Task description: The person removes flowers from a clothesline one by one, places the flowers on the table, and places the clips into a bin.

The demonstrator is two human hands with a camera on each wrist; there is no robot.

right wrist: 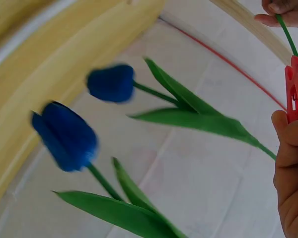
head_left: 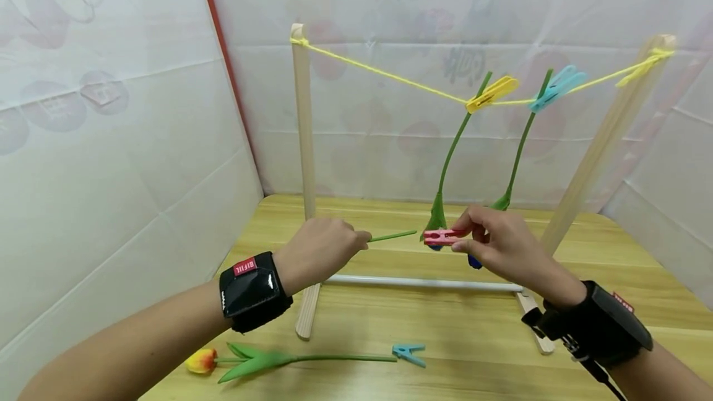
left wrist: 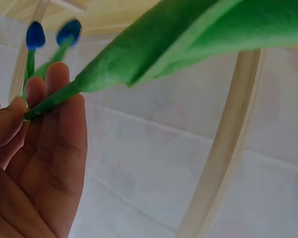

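Behind my hands stands the wooden rack (head_left: pixel 303 141), two blue tulips (right wrist: pixel 67 134) pegged to its string. My left hand (head_left: pixel 320 249) pinches a green stem (head_left: pixel 392 236); my right hand (head_left: pixel 504 243) grips the red clothespin (head_left: pixel 440 237) at its tip.

Left hand (head_left: pixel 317 246) pinching green stem (head_left: pixel 392 236), right hand (head_left: pixel 498 243) holding red clothespin (head_left: pixel 440 237) (near hanging tulips (head_left: pixel 445 166))
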